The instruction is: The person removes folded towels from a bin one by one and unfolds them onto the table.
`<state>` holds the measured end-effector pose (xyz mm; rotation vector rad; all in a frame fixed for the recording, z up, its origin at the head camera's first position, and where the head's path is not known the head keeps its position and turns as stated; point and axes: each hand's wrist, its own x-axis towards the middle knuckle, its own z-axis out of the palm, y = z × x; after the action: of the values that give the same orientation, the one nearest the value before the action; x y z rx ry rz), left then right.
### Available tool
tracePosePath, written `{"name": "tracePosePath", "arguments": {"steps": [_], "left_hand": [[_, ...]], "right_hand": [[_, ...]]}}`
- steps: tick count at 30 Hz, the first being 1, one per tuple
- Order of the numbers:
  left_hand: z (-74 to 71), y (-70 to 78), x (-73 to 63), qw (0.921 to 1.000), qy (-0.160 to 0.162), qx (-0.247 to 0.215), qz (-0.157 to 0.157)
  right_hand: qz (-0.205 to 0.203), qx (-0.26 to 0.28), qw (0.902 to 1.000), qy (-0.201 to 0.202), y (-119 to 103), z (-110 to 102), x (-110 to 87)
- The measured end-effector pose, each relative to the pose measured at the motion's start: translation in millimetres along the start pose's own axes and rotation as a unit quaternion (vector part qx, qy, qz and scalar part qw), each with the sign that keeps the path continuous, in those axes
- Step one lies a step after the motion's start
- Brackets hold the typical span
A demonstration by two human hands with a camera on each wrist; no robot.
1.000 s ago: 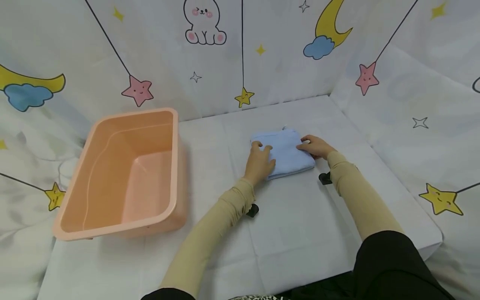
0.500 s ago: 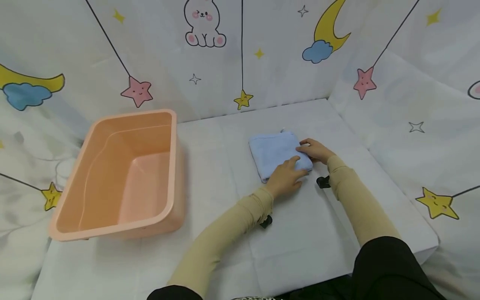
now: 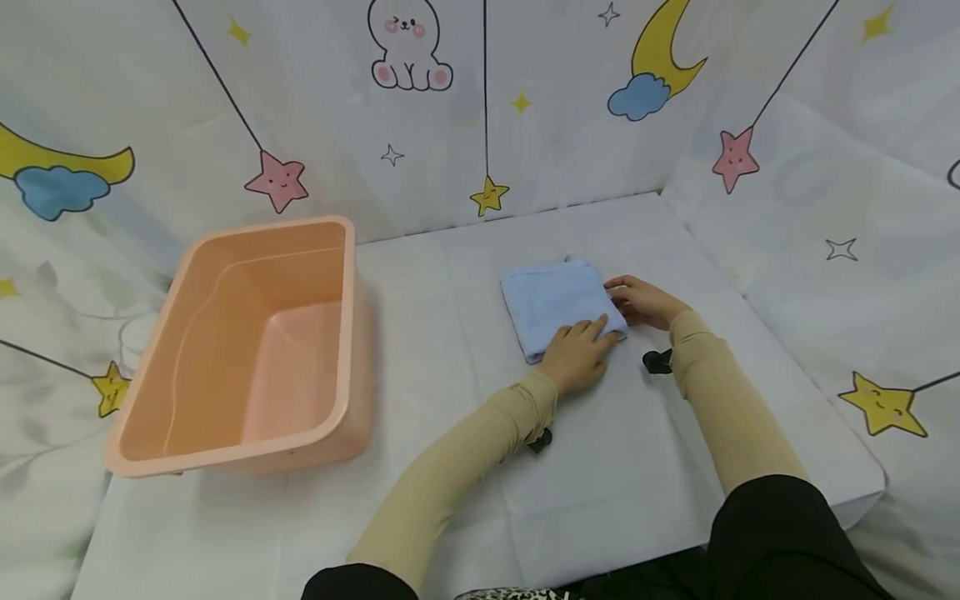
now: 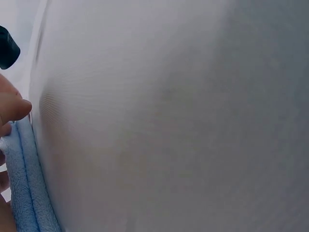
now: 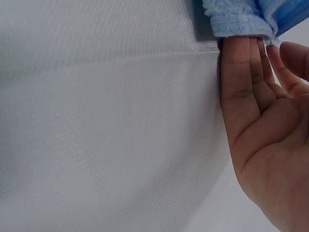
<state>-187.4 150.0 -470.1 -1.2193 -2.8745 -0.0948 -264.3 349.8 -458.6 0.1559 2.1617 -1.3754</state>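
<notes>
A light blue folded towel [image 3: 555, 304] lies on the white-covered table, a small loop at its far edge. Over its near right part rests my left hand [image 3: 576, 357], fingers spread and pointing to the far right. My right hand [image 3: 647, 303] is at the right edge. In the right wrist view, that hand's straight fingers [image 5: 236, 87] reach under the towel's edge [image 5: 240, 23], while the thumb stands apart. The left wrist view catches the layered edge of the towel [image 4: 30, 179] beside part of the left hand [image 4: 10, 107].
To the left on the table stands a peach plastic tub [image 3: 351, 350], its inside bare. White curtains [image 3: 547, 150] printed with stars, moons and a bear surround the table at the back and sides. Black wrist-camera pieces [image 3: 657, 362] stick out below both wrists.
My left hand has moved rightward across the towel from its left part to the near right corner. The right hand has shifted slightly right, off the towel's top. The towel lies in the same place.
</notes>
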Motion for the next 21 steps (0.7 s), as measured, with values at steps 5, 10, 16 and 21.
{"name": "tracePosePath", "arguments": {"steps": [5, 10, 16, 21], "left_hand": [[-2.7, -0.5, 3.9, 0.9988, -0.01, -0.043, -0.018], [-8.0, -3.8, 8.3, 0.9911, 0.015, -0.127, -0.036], [-11.1, -12.8, 11.9, 0.9724, 0.069, -0.213, -0.065], [-10.4, -20.5, 11.8, 0.9637, 0.117, -0.223, -0.087]], "right_hand": [[0.004, 0.012, 0.9999, 0.007, -1.1, -2.0, -4.4], [0.004, 0.041, 0.9991, 0.011, 0.1, -3.0, -8.6], [0.0, 0.062, 0.998, 0.007, 2.5, -1.2, -8.2], [-0.003, 0.054, 0.9985, 0.013, 2.3, 0.3, -8.2]]}}
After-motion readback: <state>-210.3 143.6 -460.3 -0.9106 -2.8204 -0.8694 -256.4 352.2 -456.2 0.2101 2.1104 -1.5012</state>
